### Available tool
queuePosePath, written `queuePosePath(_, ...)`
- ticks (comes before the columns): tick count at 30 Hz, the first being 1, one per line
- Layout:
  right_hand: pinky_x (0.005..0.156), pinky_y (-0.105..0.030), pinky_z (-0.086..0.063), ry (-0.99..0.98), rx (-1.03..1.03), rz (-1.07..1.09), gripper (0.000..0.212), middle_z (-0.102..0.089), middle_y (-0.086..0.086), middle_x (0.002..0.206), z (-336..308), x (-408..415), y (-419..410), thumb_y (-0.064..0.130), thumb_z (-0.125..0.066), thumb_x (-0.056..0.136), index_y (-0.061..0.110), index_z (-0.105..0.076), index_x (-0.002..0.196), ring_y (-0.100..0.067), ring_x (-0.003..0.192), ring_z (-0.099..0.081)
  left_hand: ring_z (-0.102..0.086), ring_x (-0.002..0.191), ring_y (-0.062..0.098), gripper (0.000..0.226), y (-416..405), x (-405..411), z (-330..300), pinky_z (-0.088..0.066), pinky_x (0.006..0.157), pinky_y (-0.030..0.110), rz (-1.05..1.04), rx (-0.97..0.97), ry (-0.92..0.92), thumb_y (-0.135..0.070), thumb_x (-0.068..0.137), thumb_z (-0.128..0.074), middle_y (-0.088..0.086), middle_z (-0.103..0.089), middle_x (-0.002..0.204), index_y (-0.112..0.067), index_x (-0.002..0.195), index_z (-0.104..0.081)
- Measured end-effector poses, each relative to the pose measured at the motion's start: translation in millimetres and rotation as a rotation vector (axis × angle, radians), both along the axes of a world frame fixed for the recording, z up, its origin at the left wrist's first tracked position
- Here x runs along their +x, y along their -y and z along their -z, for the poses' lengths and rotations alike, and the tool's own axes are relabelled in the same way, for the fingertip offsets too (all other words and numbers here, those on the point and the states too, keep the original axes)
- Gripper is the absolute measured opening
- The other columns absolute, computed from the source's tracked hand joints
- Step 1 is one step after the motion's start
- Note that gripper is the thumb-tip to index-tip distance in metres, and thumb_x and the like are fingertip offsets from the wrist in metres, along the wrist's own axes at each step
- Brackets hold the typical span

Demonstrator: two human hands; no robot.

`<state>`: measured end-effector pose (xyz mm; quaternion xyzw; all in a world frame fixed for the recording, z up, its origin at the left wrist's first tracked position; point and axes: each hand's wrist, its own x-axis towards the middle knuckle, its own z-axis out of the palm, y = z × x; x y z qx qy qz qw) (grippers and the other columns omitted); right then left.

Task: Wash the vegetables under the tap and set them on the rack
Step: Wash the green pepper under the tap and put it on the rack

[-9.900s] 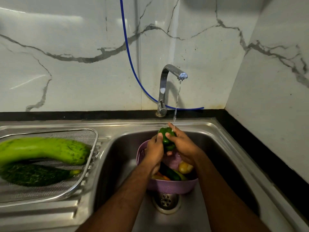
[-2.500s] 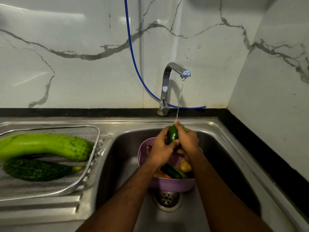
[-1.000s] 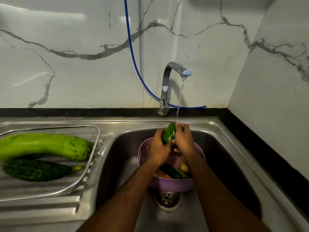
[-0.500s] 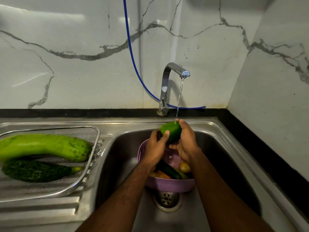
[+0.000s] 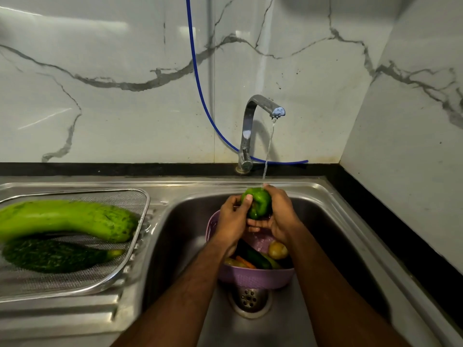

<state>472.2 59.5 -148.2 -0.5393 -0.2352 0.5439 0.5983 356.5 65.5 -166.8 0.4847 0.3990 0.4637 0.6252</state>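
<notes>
- Green pepper under tap stream, above purple basket.
- Clasped between left hand and right hand, both closed round it.
- Risk: wet skin slipping, dropping into basket.

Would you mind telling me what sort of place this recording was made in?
Most likely a home kitchen, at the sink. A steel sink with a running tap sits below marble-patterned wall tiles, and both hands rinse a green pepper above a purple colander of vegetables, with gourds drying on a mesh rack.
</notes>
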Motion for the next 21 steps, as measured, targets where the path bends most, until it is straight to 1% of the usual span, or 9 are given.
queuePosePath(3, 0.069, -0.044, -0.062, -0.034, 0.022, -0.111, 0.045, -0.062, -0.02, 0.132, -0.2, -0.6, 2.9, 0.039, -0.066, 0.097, 0.017, -0.055, 0.135, -0.038, 0.113, -0.067, -0.074, 0.076, 0.027, 0.029, -3.0, -2.7, -1.3, -0.062, 0.058, 0.039, -0.087, -0.002, -0.034, -0.034, 0.098, -0.06, 0.016, -0.072, 0.097, -0.006, 0.106, -0.063)
queuePosePath(4, 0.069, -0.043, -0.063, -0.019, 0.038, -0.14, 0.048, -0.06, -0.018, 0.133, -0.6, -1.5, 3.8, 0.034, -0.069, 0.096, 0.018, -0.052, 0.138, -0.037, 0.115, -0.066, -0.074, 0.075, 0.028, 0.03, -4.0, -3.5, -1.3, -0.062, 0.058, 0.04, -0.126, 0.006, -0.059, -0.036, 0.097, -0.061, 0.015, -0.072, 0.092, -0.006, 0.102, -0.063)
queuePosePath(6, 0.067, -0.039, -0.063, 0.06, 0.063, -0.157, 0.055, -0.058, -0.014, 0.131, -0.8, -4.9, 5.1, 0.029, -0.073, 0.094, 0.026, -0.044, 0.141, -0.033, 0.114, -0.065, -0.073, 0.079, 0.032, 0.033, -7.8, -3.3, 3.6, -0.062, 0.068, 0.049, -0.202, 0.047, -0.168, -0.04, 0.095, -0.064, 0.014, -0.072, 0.086, -0.007, 0.092, -0.064)
queuePosePath(10, 0.059, -0.034, -0.06, 0.242, 0.063, -0.034, 0.047, -0.062, -0.009, 0.123, 2.4, -12.7, 3.7, 0.049, -0.069, 0.093, 0.028, -0.046, 0.128, -0.028, 0.106, -0.068, -0.072, 0.079, 0.034, 0.035, -6.3, 0.0, 8.5, -0.059, 0.072, 0.059, -0.193, 0.07, -0.194, -0.051, 0.085, -0.067, 0.011, -0.073, 0.083, -0.016, 0.086, -0.062)
queuePosePath(12, 0.055, -0.031, -0.058, 0.29, 0.041, 0.019, 0.047, -0.064, -0.006, 0.119, 3.9, -10.4, 1.3, 0.06, -0.063, 0.093, 0.027, -0.051, 0.124, -0.023, 0.104, -0.067, -0.072, 0.085, 0.029, 0.034, -3.8, 0.6, 4.1, -0.059, 0.077, 0.057, -0.162, 0.087, -0.196, -0.051, 0.084, -0.07, 0.008, -0.072, 0.09, -0.019, 0.094, -0.062)
queuePosePath(14, 0.056, -0.029, -0.056, 0.333, -0.006, 0.054, 0.055, -0.065, -0.003, 0.115, 7.4, -6.2, -2.5, 0.068, -0.057, 0.092, 0.024, -0.057, 0.124, -0.021, 0.103, -0.066, -0.07, 0.096, 0.019, 0.031, -2.6, 0.6, 2.1, -0.059, 0.087, 0.044, -0.11, 0.125, -0.176, -0.043, 0.088, -0.071, 0.001, -0.071, 0.102, -0.021, 0.108, -0.063)
queuePosePath(17, 0.076, -0.04, -0.062, 0.444, -0.061, 0.105, 0.061, -0.074, -0.005, 0.108, 17.4, 0.8, -10.7, 0.075, -0.047, 0.093, 0.023, -0.07, 0.114, -0.022, 0.1, -0.071, -0.064, 0.11, 0.009, 0.043, -0.5, -2.9, 2.0, -0.056, 0.086, 0.022, 0.041, 0.173, -0.159, -0.034, 0.089, -0.072, -0.007, -0.066, 0.119, -0.028, 0.129, -0.058)
queuePosePath(19, 0.088, -0.047, -0.061, 0.408, -0.053, 0.122, 0.057, -0.076, -0.005, 0.107, 20.2, 4.6, -13.4, 0.072, -0.044, 0.096, 0.024, -0.07, 0.113, -0.023, 0.1, -0.072, -0.059, 0.114, 0.005, 0.059, 1.2, -4.9, 3.6, -0.055, 0.09, 0.022, 0.136, 0.147, -0.143, -0.029, 0.087, -0.075, -0.012, -0.061, 0.127, -0.033, 0.14, -0.05)
queuePosePath(21, 0.093, -0.051, -0.059, 0.345, -0.021, 0.111, 0.049, -0.073, -0.006, 0.116, 19.7, 5.9, -15.1, 0.064, -0.043, 0.101, 0.027, -0.065, 0.124, -0.025, 0.107, -0.07, -0.054, 0.115, 0.003, 0.069, 0.3, -8.0, 3.6, -0.052, 0.093, 0.024, 0.146, 0.15, -0.163, -0.027, 0.085, -0.077, -0.017, -0.055, 0.126, -0.037, 0.144, -0.044)
